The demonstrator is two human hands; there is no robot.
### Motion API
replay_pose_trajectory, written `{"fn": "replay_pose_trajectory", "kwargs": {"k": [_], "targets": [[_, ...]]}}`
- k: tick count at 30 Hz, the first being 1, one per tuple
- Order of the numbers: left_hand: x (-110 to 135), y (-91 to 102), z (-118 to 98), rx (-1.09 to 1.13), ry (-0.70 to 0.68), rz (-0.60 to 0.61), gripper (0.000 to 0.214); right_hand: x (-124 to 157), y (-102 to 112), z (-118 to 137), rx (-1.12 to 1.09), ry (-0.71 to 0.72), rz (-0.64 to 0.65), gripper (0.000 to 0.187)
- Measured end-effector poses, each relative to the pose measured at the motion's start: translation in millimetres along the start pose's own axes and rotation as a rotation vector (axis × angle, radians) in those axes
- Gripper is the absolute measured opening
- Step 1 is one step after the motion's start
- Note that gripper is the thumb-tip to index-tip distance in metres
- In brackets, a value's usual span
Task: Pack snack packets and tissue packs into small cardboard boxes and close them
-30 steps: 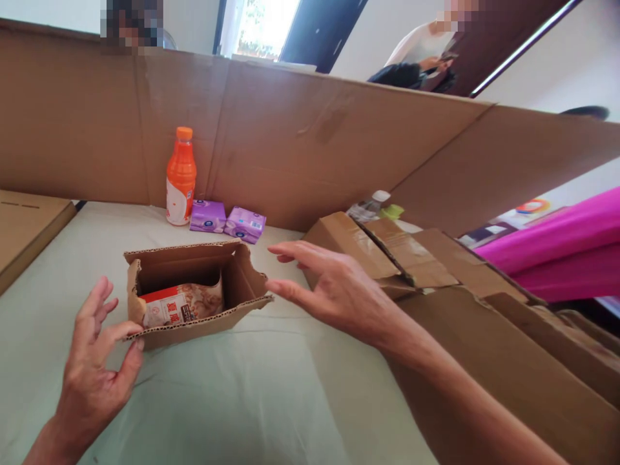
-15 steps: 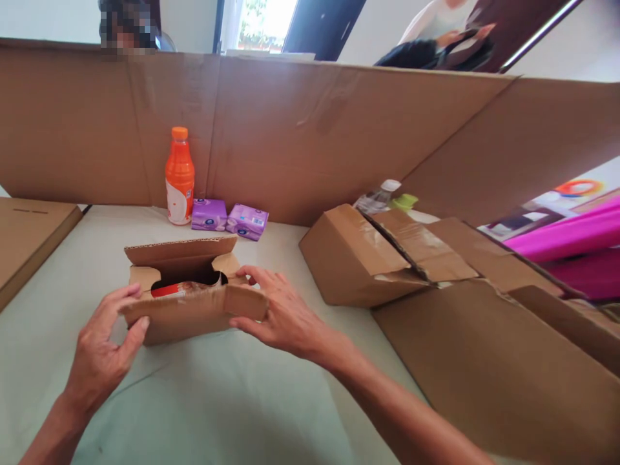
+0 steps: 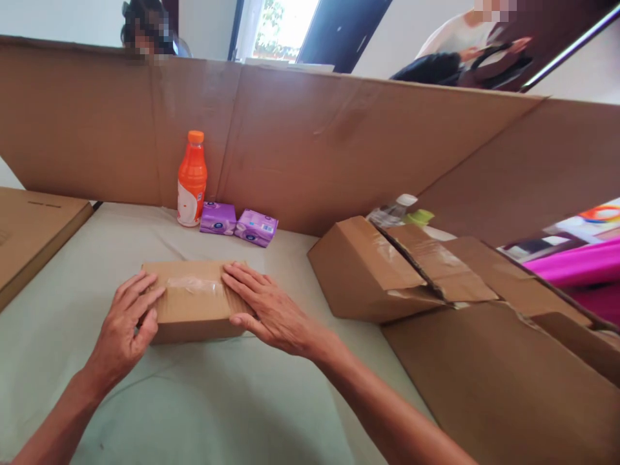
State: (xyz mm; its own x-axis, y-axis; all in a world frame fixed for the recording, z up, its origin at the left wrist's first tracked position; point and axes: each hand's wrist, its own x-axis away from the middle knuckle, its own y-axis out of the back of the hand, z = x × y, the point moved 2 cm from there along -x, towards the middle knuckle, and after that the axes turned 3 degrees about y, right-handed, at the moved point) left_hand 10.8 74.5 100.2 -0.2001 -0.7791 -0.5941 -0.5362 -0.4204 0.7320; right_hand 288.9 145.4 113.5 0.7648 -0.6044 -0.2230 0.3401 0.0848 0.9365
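Note:
A small cardboard box (image 3: 194, 300) lies on the pale green table cover (image 3: 217, 400) with its flaps folded shut. My left hand (image 3: 123, 329) rests on the box's left end, fingers spread over the top edge. My right hand (image 3: 264, 310) lies flat on the right side of the lid, fingers stretched out and pressing the flaps down. A strip of old clear tape shows on the lid between my hands. The box's contents are hidden.
An orange drink bottle (image 3: 192, 181) and two purple tissue packs (image 3: 239, 223) stand by the tall cardboard wall (image 3: 314, 142). Larger taped boxes (image 3: 378, 271) and flattened cardboard (image 3: 498, 387) lie to the right, another flat box (image 3: 33, 232) to the left. People are behind the wall.
The box was open with a red and white packet showing. Both hands came in and folded the flaps down; now the lid is closed under my flat hands.

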Motion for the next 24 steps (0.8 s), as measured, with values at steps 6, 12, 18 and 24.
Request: {"fn": "replay_pose_trajectory", "kwargs": {"k": [6, 12, 18, 24], "targets": [[-11.1, 0.2, 15.8, 0.036, -0.044, 0.032, 0.033, -14.2, 9.7, -10.5, 0.118, 0.093, 0.082, 0.083], [-14.0, 1.4, 50.2, 0.067, -0.034, 0.048, 0.037, -49.0, 14.3, -12.6, 0.139, 0.138, 0.118, 0.083], [-23.1, -27.3, 36.7, 0.219, -0.129, 0.115, 0.037, 21.3, 22.3, 18.4, 0.105, -0.095, -0.019, 0.082], [-26.3, -84.2, -65.9, 0.346, -0.152, 0.390, 0.052, 175.5, 36.8, 28.9, 0.197, -0.613, -0.170, 0.076]]}}
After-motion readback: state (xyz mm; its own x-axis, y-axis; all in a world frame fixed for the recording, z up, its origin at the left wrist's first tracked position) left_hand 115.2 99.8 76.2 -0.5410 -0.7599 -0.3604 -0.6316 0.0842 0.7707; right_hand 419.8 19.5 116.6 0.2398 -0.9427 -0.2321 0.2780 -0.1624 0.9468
